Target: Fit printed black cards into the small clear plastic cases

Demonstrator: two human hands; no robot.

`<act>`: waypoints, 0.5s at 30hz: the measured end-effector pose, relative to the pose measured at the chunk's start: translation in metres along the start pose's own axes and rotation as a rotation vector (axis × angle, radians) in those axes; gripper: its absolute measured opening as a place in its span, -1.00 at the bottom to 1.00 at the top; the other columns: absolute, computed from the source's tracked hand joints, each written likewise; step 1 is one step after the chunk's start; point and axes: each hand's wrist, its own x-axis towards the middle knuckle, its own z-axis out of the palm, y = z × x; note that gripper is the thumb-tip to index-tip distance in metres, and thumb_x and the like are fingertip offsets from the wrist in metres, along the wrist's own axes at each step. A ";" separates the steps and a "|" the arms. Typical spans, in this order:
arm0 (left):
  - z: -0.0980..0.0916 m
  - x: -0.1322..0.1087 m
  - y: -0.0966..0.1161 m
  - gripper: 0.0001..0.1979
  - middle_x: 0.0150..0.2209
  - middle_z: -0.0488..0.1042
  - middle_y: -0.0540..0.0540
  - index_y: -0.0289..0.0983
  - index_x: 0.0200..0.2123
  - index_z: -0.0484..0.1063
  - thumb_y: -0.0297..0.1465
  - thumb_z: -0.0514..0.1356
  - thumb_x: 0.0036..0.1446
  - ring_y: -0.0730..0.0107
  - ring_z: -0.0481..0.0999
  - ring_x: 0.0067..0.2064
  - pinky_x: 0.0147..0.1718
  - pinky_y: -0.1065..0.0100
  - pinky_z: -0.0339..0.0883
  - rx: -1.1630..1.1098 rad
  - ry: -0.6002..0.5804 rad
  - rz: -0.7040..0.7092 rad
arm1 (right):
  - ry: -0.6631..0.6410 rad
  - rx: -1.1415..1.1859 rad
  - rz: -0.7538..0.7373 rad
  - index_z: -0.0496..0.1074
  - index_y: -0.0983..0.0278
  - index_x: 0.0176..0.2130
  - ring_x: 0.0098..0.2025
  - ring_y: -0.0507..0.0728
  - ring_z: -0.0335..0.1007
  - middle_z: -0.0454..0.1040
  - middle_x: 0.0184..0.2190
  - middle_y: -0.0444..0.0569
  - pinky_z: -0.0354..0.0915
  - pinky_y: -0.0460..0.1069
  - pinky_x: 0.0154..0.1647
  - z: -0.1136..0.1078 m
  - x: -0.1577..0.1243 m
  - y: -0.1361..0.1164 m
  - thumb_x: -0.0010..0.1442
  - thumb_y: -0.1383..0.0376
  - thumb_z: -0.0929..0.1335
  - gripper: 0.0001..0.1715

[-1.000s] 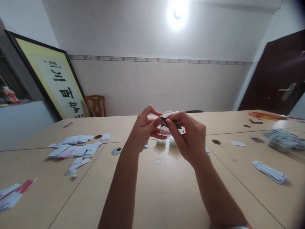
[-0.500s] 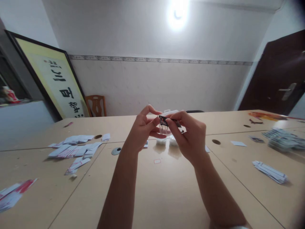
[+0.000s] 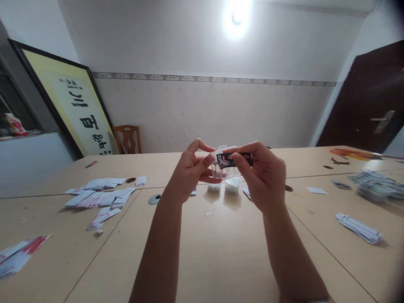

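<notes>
Raised above the table, a small clear plastic box (image 3: 217, 172) is gripped between the thumb and fingers of my left hand (image 3: 186, 176). Its contents are too small to make out. My right hand (image 3: 267, 181) pinches a black printed label strip (image 3: 226, 160) with pale lettering, and the strip lies across the front of the box. Whether it sticks to the box I cannot tell. Beyond and below my hands, two clear plastic boxes (image 3: 232, 186) stand side by side on the table. A small red-bordered label (image 3: 208, 213) lies flat nearer to me.
White paper slips (image 3: 94, 198) lie in a loose pile at left, with red-and-white ones (image 3: 22, 254) nearer. On the right are a paper bundle (image 3: 359, 228), a white slip (image 3: 316, 190) and stacked clear packs (image 3: 377, 184). A grey cable cover (image 3: 154, 199) is set in the tabletop (image 3: 214, 256).
My right hand has shifted right and turned, so the label strip's printed face now shows across the box. My left hand and the box stay nearly in place.
</notes>
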 end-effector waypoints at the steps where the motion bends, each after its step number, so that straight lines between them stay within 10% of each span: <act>1: 0.000 -0.001 0.000 -0.67 -0.50 0.46 0.11 -0.20 -0.18 0.28 -0.15 0.31 0.18 0.22 0.69 -0.39 -0.45 0.38 0.62 0.003 -0.001 -0.006 | 0.015 0.019 0.016 0.45 0.20 -0.30 -0.39 0.04 0.45 0.54 -0.41 -0.13 0.40 -0.02 -0.35 -0.001 0.001 0.001 0.27 0.29 0.39 -0.93; 15: 0.008 -0.014 0.016 -0.71 -0.39 0.56 0.02 -0.22 -0.16 0.28 -0.17 0.25 0.25 0.22 0.69 -0.31 -0.39 0.33 0.63 -0.026 -0.069 -0.004 | -0.013 0.081 0.143 0.50 0.21 -0.39 -0.16 0.11 0.46 0.49 -0.21 -0.05 0.42 0.03 -0.25 -0.002 0.004 -0.007 0.16 0.37 0.43 -0.91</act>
